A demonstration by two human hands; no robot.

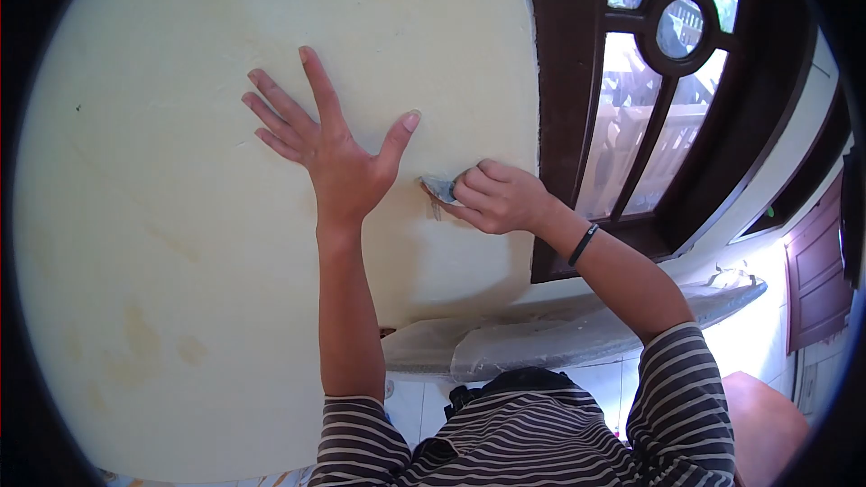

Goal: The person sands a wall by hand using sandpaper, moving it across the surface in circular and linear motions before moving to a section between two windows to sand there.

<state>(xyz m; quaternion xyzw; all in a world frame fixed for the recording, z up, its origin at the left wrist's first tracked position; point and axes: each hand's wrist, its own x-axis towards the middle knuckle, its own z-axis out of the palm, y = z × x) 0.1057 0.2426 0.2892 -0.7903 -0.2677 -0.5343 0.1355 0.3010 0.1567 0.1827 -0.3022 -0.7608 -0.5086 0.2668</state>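
Note:
My left hand [341, 158] lies against the cream wall [207, 243] with its fingers spread, holding nothing. To its right, my right hand [496, 198] is closed on a small folded grey sheet with a brownish edge, which looks like sandpaper [438, 188]. The sheet is at the wall, just left of the dark window frame. My fingers cover much of it, so its full shape is hidden. Near the sheet's lower edge, a small greyish mark [437, 211] shows on the wall.
A dark brown window frame [566, 81] with glass panes stands at the right. Below it runs a long ledge or bench under clear plastic sheeting [505, 343]. Yellowish stains [140, 334] mark the wall at lower left. A brown door [816, 271] is at far right.

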